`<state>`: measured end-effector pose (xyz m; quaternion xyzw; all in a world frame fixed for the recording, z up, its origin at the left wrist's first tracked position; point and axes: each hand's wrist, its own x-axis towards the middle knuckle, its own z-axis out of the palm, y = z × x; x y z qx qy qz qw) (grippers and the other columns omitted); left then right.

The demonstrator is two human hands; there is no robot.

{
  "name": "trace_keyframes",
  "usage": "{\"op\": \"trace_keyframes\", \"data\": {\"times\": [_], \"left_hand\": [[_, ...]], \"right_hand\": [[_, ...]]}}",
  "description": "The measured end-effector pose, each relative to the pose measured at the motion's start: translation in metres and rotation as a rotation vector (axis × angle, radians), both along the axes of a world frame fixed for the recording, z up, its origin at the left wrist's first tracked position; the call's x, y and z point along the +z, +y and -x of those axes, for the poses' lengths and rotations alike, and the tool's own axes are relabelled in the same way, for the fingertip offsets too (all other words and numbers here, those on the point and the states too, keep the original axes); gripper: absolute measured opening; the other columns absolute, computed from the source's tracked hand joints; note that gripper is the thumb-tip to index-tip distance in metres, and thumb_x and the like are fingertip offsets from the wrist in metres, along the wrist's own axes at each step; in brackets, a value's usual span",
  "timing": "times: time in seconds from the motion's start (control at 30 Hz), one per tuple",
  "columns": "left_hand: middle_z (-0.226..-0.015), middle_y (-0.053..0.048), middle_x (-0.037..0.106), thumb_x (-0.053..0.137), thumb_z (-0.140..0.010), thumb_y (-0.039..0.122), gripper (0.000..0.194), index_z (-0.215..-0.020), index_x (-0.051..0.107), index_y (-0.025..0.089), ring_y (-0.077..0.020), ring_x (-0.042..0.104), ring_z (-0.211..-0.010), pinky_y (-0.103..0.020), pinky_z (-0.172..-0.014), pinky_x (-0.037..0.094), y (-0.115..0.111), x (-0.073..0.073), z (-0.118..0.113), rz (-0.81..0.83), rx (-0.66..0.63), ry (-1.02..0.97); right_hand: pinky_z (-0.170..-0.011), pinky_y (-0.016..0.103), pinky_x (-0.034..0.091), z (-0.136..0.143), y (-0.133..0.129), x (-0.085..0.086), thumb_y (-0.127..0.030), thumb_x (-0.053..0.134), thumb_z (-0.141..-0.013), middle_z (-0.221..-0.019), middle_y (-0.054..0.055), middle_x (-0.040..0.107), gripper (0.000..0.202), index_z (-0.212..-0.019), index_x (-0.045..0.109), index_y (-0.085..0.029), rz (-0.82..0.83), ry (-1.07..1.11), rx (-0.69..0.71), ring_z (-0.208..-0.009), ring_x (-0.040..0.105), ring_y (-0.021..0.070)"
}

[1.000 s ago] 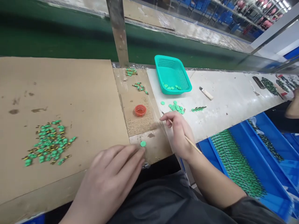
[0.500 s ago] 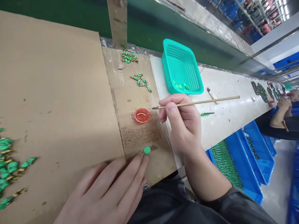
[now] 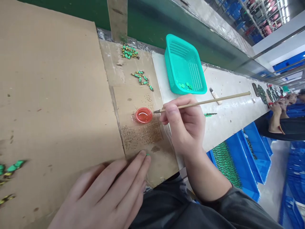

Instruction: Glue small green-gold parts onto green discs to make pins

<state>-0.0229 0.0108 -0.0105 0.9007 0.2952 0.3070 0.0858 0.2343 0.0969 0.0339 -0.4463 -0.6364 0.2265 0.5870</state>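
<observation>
My right hand (image 3: 187,125) pinches a thin wooden brush (image 3: 214,100), its dark tip just right of a small red cup (image 3: 144,115) of liquid. Below the cup, many tiny beads (image 3: 141,135) are scattered on the cardboard. My left hand (image 3: 107,190) lies palm down at the bottom, its fingers pressed together. Its fingertips cover most of a green disc (image 3: 148,155), with only a sliver showing. Whether those fingers grip the disc or just rest on it is hidden.
A turquoise basket (image 3: 186,63) with green discs stands behind my right hand. Green and yellow pieces lie in piles (image 3: 129,51) at the back and at the far left. Blue bins (image 3: 238,159) stand at the right, near another person's arms (image 3: 276,116).
My left fingertips have moved over the green disc, which showed in full before. My right hand still holds the brush beside the cup. The view has shifted slightly.
</observation>
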Motion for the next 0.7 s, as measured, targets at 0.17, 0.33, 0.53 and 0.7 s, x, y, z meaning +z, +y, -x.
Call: {"op": "trace_keyframes", "data": {"times": [0.17,0.33,0.53,0.7], "left_hand": [[-0.175,-0.003,0.075,0.061,-0.121,0.032,0.046,-0.162,0.078,0.021,-0.0315,0.074,-0.131,-0.05,-0.137,0.045,-0.005,-0.002,0.003,0.022,0.004,-0.028],[-0.172,-0.001,0.077,0.065,-0.12,0.033,0.037,-0.149,0.084,0.022,-0.0304,0.073,-0.136,-0.048,-0.148,0.038,-0.007,-0.003,0.002,-0.001,0.022,-0.042],[-0.172,-0.004,0.077,0.059,-0.121,0.032,0.05,-0.167,0.077,0.023,-0.0297,0.075,-0.133,-0.051,-0.146,0.039,-0.008,-0.006,0.001,0.008,0.023,-0.02],[-0.172,-0.002,0.078,0.063,-0.121,0.036,0.047,-0.165,0.078,0.024,-0.0326,0.075,-0.133,-0.053,-0.129,0.048,-0.012,-0.009,0.002,0.017,0.047,-0.021]], "right_hand": [[-0.068,0.026,0.063,0.002,0.001,0.0,-0.038,0.075,-0.125,-0.094,-0.004,0.076,0.017,-0.111,0.075,-0.028,-0.048,-0.055,-0.065,-0.074,0.073,0.011],[-0.07,0.027,0.065,0.0,-0.001,0.017,-0.035,0.074,-0.125,-0.094,-0.003,0.077,0.019,-0.108,0.076,-0.027,-0.05,-0.15,-0.057,-0.075,0.074,0.0111],[-0.067,0.029,0.066,-0.002,0.006,0.033,-0.034,0.079,-0.123,-0.093,-0.003,0.073,0.019,-0.105,0.075,-0.028,-0.01,-0.201,-0.06,-0.075,0.072,0.0119],[-0.066,0.028,0.066,0.003,0.008,0.013,-0.035,0.074,-0.126,-0.095,-0.003,0.077,0.021,-0.106,0.075,-0.027,-0.058,-0.119,-0.041,-0.074,0.075,0.0101]]}}
